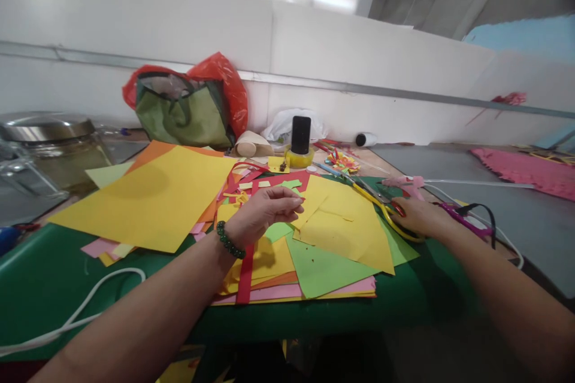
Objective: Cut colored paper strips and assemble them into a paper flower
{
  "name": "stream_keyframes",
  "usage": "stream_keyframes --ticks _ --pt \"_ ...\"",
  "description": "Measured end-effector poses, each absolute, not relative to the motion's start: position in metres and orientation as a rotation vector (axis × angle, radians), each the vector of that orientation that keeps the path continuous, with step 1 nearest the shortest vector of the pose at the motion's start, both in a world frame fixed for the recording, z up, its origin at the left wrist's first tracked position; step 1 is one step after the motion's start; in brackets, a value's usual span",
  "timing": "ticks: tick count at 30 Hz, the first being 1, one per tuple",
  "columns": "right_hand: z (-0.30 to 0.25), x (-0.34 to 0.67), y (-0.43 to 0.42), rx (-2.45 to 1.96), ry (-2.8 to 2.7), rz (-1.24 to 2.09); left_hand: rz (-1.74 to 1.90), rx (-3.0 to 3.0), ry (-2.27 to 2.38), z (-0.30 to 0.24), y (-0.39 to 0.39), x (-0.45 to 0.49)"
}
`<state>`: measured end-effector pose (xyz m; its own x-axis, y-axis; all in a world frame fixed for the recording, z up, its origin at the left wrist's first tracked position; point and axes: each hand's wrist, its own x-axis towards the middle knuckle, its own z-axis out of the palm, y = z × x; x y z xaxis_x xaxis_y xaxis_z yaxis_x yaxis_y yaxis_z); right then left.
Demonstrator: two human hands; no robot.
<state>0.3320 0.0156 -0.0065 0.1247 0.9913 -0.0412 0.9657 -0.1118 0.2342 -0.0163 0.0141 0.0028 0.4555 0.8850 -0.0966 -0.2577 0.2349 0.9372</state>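
My left hand (274, 208) hovers over the paper, thumb and fingertips pinched together; anything between them is too small to make out. A green bead bracelet (230, 240) circles that wrist. On the right, my right hand (411, 215) has its fingers closed at the yellow-handled scissors (381, 206), partly covering a handle. Yellow paper (345, 224) and green paper (326, 266) lie between my hands on a stack of coloured sheets. A red strip (245, 278) runs down the stack's left side, with small paper scraps (265, 184) above it.
Large yellow sheets (157, 197) lie left, near a lidded glass jar (58, 152). Behind are a green bag (184, 114), a phone (300, 134) by a yellow tape roll (299, 157), and a paper flower (344, 161). A purple tool (471, 221) and white cable (512, 245) sit right.
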Motion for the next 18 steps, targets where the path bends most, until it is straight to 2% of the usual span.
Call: stream_keyframes --ticks 3,4,6,8,12,16,18 --pt "0.021 0.298 0.008 2.218 2.122 0.248 0.916 1.089 0.779 0.001 0.014 -0.014" --pt "0.028 0.281 0.005 2.23 2.409 0.169 0.928 1.109 0.795 0.0 0.015 -0.013" --pt "0.039 0.244 0.003 2.072 2.986 -0.197 0.952 1.143 0.826 -0.001 0.016 -0.012" --pt "0.042 0.208 0.006 1.833 3.292 -0.65 0.979 1.161 0.845 -0.003 0.017 -0.012" --pt "0.027 0.166 0.023 1.527 3.39 -1.248 1.054 1.155 0.833 -0.006 0.02 -0.013" --pt "0.008 0.162 0.035 1.543 3.312 -1.709 1.077 1.17 0.824 -0.01 0.021 -0.014" --pt "0.004 0.165 0.035 1.555 3.262 -1.837 1.074 1.188 0.822 -0.012 0.022 -0.013"
